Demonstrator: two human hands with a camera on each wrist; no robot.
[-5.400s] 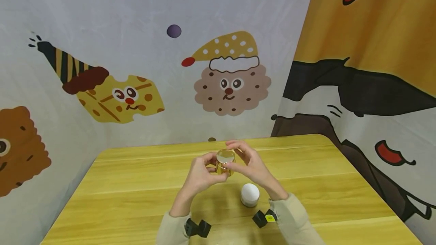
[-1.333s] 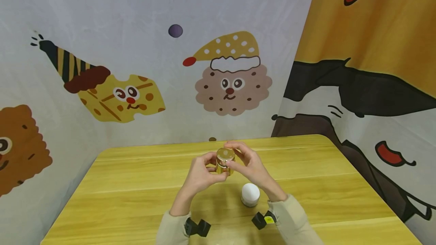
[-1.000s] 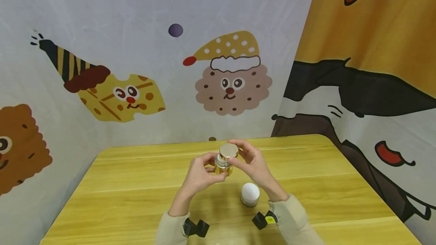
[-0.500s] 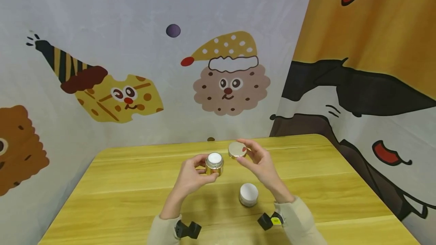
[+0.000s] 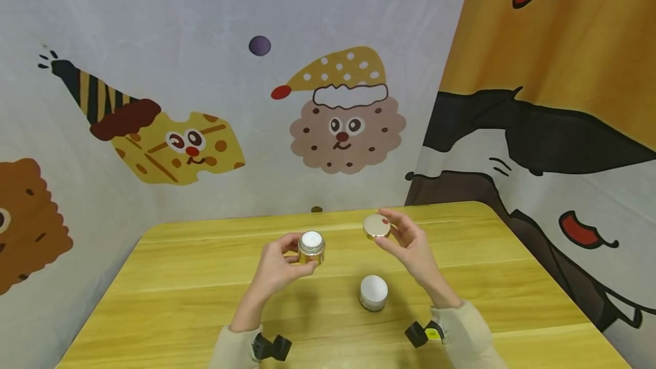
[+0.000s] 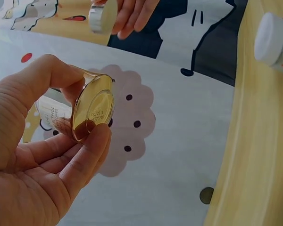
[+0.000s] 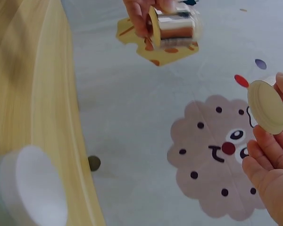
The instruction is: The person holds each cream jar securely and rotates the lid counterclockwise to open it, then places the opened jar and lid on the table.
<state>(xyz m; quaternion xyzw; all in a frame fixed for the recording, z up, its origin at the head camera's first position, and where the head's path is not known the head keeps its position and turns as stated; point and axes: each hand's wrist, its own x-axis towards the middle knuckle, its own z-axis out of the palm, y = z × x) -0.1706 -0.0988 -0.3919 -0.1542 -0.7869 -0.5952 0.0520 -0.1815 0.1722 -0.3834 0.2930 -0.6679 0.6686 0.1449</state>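
Observation:
My left hand (image 5: 279, 266) grips a small gold cream jar (image 5: 311, 252) above the table, fingers and thumb round its side. The jar's top is uncovered and looks white inside. In the left wrist view the gold base of the jar (image 6: 93, 108) faces the camera, with printed characters on it. To the right, my right hand (image 5: 412, 246) pinches the round gold lid (image 5: 376, 226) by its edge, apart from the jar. The lid's pale inner side (image 7: 267, 107) shows in the right wrist view.
A second jar with a white lid (image 5: 373, 292) stands on the wooden table (image 5: 205, 300) between the forearms. Behind the table hangs a cloth backdrop (image 5: 205, 44) with cartoon prints. Black wrist cameras (image 5: 271, 347) sit at both cuffs.
The gold lid has come off the jar. My right hand has moved right with the lid and my left hand left with the jar. The white-lidded jar stays put.

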